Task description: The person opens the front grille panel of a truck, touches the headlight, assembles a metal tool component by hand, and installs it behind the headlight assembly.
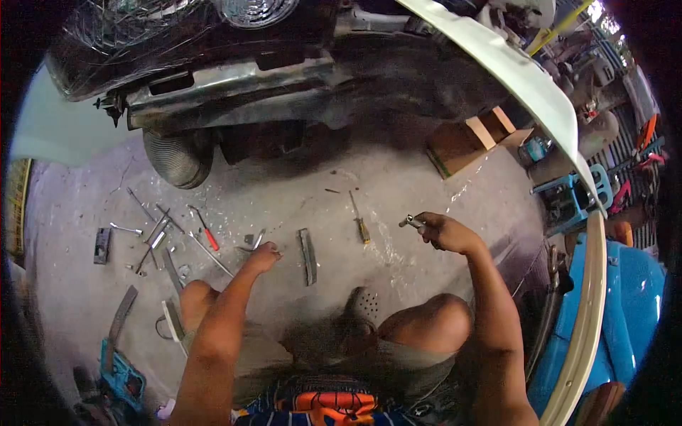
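Observation:
My right hand (446, 233) is raised at the right, closed around a short shiny metal fitting (410, 221) that sticks out past the thumb and fingers. Its exact kind is too small to tell. Low over the floor, my left hand (266, 257) has its fingers curled beside a slim silver tool (259, 238). What is between those fingers is mostly hidden. A flat dark metal bar (307, 257) lies between my hands. Farther off is a screwdriver with a yellow handle (364, 231). To the left lie a red-handled screwdriver (211, 238) and a small wrench (126, 228).
Above hangs a vehicle's front end with a metal bumper bar (234, 89) and a ribbed hose (177, 160). A cardboard box (462, 148) stands at the right. A pale curved panel edge (540, 92), a blue chair (577, 195) and a blue tool case (122, 376) flank the floor.

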A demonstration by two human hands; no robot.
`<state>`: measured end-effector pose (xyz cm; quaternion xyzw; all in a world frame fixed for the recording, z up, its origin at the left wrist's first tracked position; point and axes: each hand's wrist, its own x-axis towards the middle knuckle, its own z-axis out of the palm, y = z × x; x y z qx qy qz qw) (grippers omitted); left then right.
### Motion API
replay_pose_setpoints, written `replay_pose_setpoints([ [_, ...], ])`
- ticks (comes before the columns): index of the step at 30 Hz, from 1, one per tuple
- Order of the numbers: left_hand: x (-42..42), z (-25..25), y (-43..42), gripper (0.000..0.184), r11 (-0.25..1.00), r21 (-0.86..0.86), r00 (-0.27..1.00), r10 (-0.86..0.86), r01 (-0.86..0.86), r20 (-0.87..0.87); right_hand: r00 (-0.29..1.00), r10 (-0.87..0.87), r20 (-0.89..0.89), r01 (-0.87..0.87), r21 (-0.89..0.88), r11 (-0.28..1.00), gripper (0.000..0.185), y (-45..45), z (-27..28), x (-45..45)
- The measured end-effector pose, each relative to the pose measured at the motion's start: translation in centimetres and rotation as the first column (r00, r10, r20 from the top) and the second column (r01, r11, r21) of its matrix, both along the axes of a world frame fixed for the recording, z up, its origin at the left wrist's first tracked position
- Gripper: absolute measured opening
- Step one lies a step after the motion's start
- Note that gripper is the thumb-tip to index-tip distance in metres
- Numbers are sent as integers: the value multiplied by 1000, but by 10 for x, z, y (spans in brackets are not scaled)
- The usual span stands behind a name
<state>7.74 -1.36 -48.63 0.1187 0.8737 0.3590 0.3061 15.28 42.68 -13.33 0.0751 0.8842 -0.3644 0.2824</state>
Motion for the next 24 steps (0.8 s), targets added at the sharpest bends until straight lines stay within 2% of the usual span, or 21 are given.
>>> replay_pose_setpoints([
  [2,-3,-30,8,52,997,62,998,57,-56,-12,1000,-21,23,16,208,978,32,12,-29,-17],
  [4,-2,-45,4,52,987,112,993,115,-112,-24,999,4,37,-12,204,979,34,34,-77,-28],
  [6,-1,-42,2,52,947,235,975,220,-218,17,998,31,48,-40,204,978,36,41,-106,-40],
  [7,1,-17,0,51,879,338,927,372,-336,-45,990,87,107,-104,172,980,40,40,-113,-47],
  [8,-3,20,-2,50,776,425,809,568,-465,-153,975,148,163,-171,139,975,45,40,-121,-57],
  [9,-6,58,-3,50,659,518,639,727,-546,-251,921,382,73,-388,177,904,46,47,-140,-69],
  [10,-20,94,-5,50,508,606,350,861,-612,-368,876,472,98,-481,242,843,45,40,-146,-83],
  [12,-41,186,-28,46,468,680,156,869,-565,-469,757,636,151,-641,357,679,43,25,-155,-110],
  [13,-41,196,-31,46,438,691,114,879,-576,-463,879,456,136,-475,178,862,43,37,-185,-125],
  [14,-46,208,-36,43,348,764,38,919,-543,-392,952,265,153,-267,-9,964,42,48,-215,-142],
  [16,-44,240,-40,41,249,846,-86,942,-471,-325,866,490,97,-487,381,786,41,9,-204,-163],
  [18,-30,274,-30,44,395,881,-337,818,-261,-466,618,730,293,-735,546,403,41,3,-242,-196],
  [19,-34,299,-31,44,399,887,-375,805,-232,-460,668,676,312,-689,602,403,42,-7,-249,-201],
  [20,-34,326,-31,51,563,801,-420,689,-204,-591,716,616,328,-643,653,400,43,-19,-253,-208],
  [21,-33,347,-29,59,703,682,-460,546,-202,-700,710,633,308,-636,666,389,43,-21,-269,-230],
  [23,-56,392,-23,79,784,530,-432,376,-323,-820,624,771,129,-624,676,392,37,-3,-324,-259],
  [24,-67,408,-21,83,815,465,-421,309,-345,-853,550,821,155,-679,656,331,39,-10,-318,-264],
])
